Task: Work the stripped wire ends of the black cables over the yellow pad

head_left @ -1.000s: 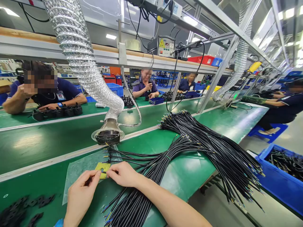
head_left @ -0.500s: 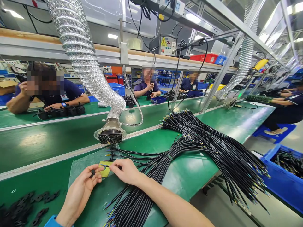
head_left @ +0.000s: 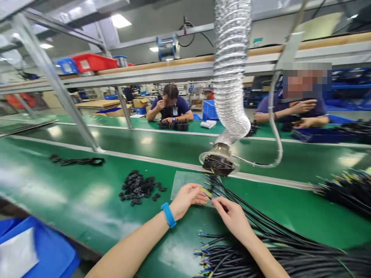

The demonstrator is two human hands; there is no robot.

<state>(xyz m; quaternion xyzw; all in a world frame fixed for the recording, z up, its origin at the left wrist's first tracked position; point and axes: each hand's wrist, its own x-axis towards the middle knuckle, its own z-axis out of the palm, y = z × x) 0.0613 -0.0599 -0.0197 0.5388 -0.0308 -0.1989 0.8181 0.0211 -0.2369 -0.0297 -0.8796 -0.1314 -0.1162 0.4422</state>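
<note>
My right hand [head_left: 232, 216] pinches a thin cable end; its blue wire tip [head_left: 206, 194] points at my left fingers. My left hand [head_left: 187, 199], below a blue wristband [head_left: 168, 215], is palm-up with thumb and fingertips drawn together by that tip; what they hold is hidden. A small yellow piece [head_left: 206, 192] shows behind the wire, over a clear sheet [head_left: 181, 181] on the green bench. Black cables [head_left: 261, 216] run right from just beyond my hands. A thick bundle with stripped coloured ends [head_left: 207, 256] lies under my right forearm.
A fume hood [head_left: 218, 164] on a silver duct [head_left: 232, 69] hangs just beyond my hands. Left lies a pile of small black parts [head_left: 139, 187], farther off some black strips [head_left: 81, 161]. More cables [head_left: 344, 193] lie right. Two co-workers sit across. A metal post [head_left: 63, 92] stands left.
The view has swung left, bringing the black pile and the left end of the bench into sight. Both hands stay close together by the wire tip, the right still pinching the cable.
</note>
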